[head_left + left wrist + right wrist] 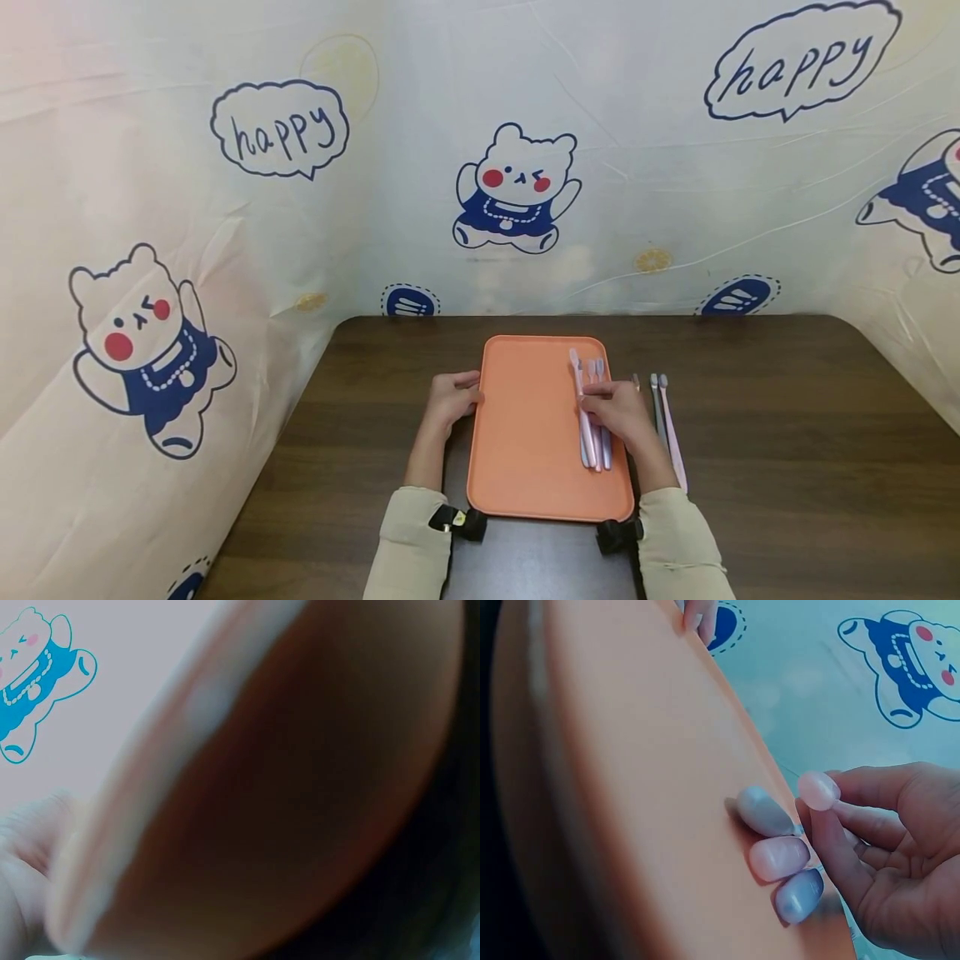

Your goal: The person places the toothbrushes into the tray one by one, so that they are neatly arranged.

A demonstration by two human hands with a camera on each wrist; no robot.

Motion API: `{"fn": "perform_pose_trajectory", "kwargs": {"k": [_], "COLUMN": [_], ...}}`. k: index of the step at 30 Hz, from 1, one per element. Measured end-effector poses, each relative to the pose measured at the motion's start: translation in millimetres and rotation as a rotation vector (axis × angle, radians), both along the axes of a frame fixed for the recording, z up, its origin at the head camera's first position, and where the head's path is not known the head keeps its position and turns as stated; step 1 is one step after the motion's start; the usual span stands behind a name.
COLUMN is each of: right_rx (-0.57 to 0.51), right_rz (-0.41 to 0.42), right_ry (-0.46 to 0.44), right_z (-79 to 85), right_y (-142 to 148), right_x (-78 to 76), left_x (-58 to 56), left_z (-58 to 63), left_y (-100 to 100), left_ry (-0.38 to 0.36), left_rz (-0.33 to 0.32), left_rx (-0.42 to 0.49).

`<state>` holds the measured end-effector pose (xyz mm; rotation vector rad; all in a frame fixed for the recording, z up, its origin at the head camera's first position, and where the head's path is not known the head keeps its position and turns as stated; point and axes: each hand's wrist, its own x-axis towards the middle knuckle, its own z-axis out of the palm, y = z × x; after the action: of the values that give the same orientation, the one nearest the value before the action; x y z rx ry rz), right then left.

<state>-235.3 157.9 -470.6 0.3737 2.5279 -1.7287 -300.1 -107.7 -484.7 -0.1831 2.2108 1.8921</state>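
Observation:
An orange tray [536,417] lies on the table. Three toothbrushes rest along its right side: a grey one [765,811], a pink one [780,859] and a blue-purple one [801,896]. My right hand [618,410] pinches another pink toothbrush [819,791] between thumb and fingers, its rounded handle end raised just above the others. At the tray's left rim, my left hand [452,398] grips the edge; its fingers [699,619] also show at the top of the right wrist view. The left wrist view is mostly blurred tray.
Right of the tray, a grey-green toothbrush [657,404] and a pink toothbrush [674,437] lie on the dark wooden table [787,433]. Another brush head [636,381] peeks out behind my right hand. A printed curtain [645,167] stands behind the table and along its sides.

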Motion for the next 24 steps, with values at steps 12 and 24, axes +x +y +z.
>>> {"fn": "perform_pose_trajectory", "kwargs": {"k": [12,24], "right_rx": [0.023,0.052], "right_rz": [-0.033,-0.067], "right_ry": [0.035,0.014], "right_z": [0.7,-1.0], "right_y": [-9.5,-11.7], "right_x": [-0.3,-2.5], "left_x": [-0.6,0.7], "left_z": [-1.0,2.3], "left_y": [-0.6,-0.7], "left_ry": [-0.003,0.003], "left_rz": [0.011,-0.009], "left_rx": [-0.006,0.009]}}
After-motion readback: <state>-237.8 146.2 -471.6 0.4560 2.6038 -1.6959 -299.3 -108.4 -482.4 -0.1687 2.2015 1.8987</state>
